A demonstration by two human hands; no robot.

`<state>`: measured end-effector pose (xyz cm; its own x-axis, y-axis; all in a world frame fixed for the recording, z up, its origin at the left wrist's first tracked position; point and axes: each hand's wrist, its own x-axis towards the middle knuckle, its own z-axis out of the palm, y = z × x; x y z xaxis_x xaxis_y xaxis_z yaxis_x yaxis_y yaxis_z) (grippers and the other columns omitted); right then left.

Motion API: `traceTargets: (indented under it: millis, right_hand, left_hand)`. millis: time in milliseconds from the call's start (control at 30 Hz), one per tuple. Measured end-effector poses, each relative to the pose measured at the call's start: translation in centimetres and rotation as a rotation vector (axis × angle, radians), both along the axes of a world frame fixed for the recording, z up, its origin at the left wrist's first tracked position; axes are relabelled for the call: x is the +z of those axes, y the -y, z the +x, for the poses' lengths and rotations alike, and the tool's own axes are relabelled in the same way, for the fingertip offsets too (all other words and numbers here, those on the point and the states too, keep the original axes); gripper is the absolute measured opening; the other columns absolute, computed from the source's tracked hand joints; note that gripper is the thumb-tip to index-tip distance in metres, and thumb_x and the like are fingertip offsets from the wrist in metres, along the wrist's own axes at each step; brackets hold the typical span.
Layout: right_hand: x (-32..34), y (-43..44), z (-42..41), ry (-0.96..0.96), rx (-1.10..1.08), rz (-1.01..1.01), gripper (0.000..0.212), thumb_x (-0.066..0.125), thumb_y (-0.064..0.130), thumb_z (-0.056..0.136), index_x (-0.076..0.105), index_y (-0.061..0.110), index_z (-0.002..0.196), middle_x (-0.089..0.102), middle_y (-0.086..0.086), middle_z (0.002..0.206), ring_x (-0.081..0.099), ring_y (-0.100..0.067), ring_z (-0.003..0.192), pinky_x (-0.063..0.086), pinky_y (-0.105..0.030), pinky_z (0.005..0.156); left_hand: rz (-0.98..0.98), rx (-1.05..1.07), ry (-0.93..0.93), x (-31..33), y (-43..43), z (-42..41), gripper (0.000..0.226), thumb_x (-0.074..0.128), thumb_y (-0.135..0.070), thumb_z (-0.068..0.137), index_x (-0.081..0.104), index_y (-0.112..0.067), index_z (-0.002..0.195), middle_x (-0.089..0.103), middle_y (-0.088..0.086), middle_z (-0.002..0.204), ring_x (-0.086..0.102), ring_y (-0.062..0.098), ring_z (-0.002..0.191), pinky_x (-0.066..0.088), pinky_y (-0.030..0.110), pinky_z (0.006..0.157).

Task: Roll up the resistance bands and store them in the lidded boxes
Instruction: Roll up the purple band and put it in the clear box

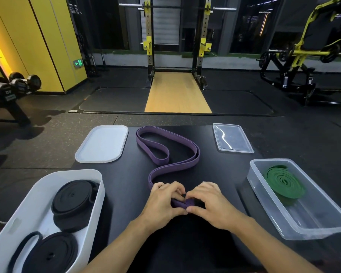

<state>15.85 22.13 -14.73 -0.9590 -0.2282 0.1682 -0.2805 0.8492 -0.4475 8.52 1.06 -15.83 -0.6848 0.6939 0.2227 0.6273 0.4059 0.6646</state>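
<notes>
Starting the roll on the purple band [166,152]
Both hands, left [163,200] & right [213,203], fingers pinched on near end; soft, springy rubber, prob. unrolls if grip loosens, so hold tight at the core.

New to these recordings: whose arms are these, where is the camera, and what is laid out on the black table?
No machine here: a person works bare-handed, and the camera sits on their head, looking down. The left hand and right hand pinch the near end of a purple band, starting a roll; the rest snakes across the black table. A white box at left holds two rolled black bands; a clear box at right holds a rolled green band. A white lid and a clear lid lie farther back.
</notes>
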Motion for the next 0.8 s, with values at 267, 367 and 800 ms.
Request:
traceTargets:
  millis: [267, 367, 800]
  right_hand:
    - [-2.2, 0.5, -0.2, 0.082, -0.247, -0.332, 0.043, 0.083, 0.065, 0.061, 0.067, 0.048, 0.097, 0.067, 0.015, 0.098, 0.056, -0.003, 0.105, 0.043, -0.021, 0.091]
    - [-2.0, 0.2, -0.3, 0.109, -0.224, -0.360, 0.038, 0.084, 0.061, 0.063, 0.069, 0.047, 0.094, 0.068, 0.015, 0.096, 0.057, -0.005, 0.105, 0.045, -0.026, 0.092]
    - [-2.9, 0.1, 0.2, -0.008, -0.187, -0.211, 0.044, 0.072, 0.074, 0.067, 0.054, 0.041, 0.090, 0.058, 0.016, 0.094, 0.048, -0.002, 0.105, 0.029, -0.018, 0.102]
  left_hand:
    - [0.047, 0.072, -0.095, -0.7, -0.4, 0.1, 0.034, 0.081, -0.047, 0.074, 0.050, -0.045, 0.087, 0.067, -0.020, 0.079, 0.056, 0.005, 0.097, 0.027, 0.016, 0.099]
    - [0.047, 0.027, -0.143, -1.0, -0.2, 0.0, 0.026, 0.080, -0.047, 0.077, 0.062, -0.038, 0.093, 0.064, -0.025, 0.090, 0.056, -0.001, 0.098, 0.029, 0.016, 0.099]
    - [0.082, -0.123, -0.440, -1.3, 0.6, 1.7, 0.039, 0.073, -0.022, 0.087, 0.069, -0.025, 0.126, 0.060, -0.016, 0.129, 0.053, 0.002, 0.127, 0.037, 0.027, 0.107]
